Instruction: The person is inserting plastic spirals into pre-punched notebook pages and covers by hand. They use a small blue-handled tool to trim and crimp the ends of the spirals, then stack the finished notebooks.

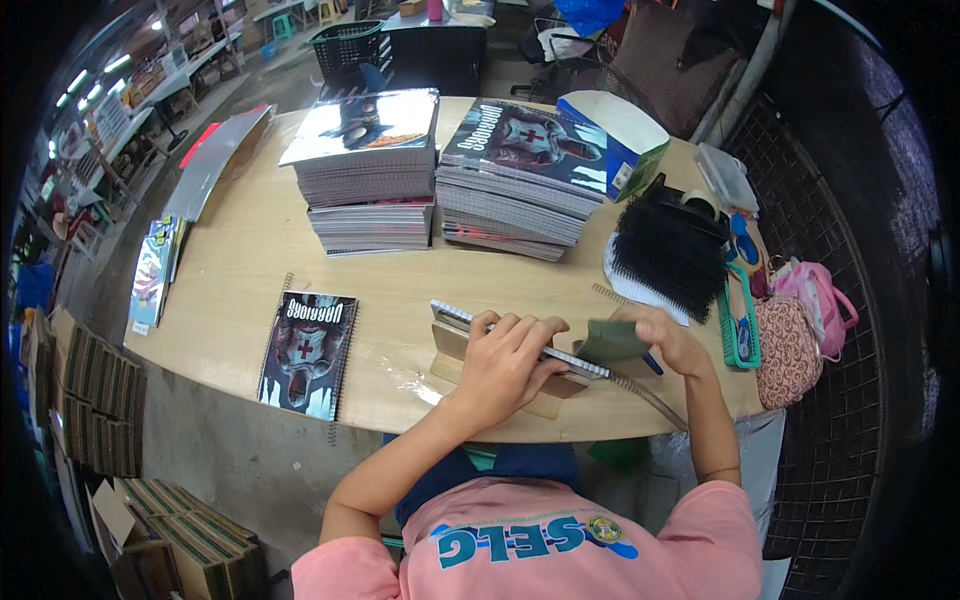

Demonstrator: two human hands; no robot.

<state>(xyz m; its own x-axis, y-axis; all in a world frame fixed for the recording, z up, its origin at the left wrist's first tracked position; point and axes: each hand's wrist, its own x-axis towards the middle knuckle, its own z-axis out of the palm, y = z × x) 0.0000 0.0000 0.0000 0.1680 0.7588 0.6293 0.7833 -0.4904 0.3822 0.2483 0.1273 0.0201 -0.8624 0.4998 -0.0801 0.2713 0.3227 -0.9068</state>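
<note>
My left hand is closed over a notebook standing on its side, spine up, in a low wooden holder. A long wire coil runs along that spine and sticks out past its right end toward the table's front edge. My right hand is closed on a bent olive-green piece, just above the coil; its exact kind I cannot make out. Left of the holder, a coil-bound notebook with a dark knight cover lies flat, its coil overhanging both ends.
Two tall stacks of notebooks, a left stack and a right stack, stand at the back. A black brush-like bundle, a tape dispenser, scissors and a green basket line the right side. Cardboard bundles sit on the floor.
</note>
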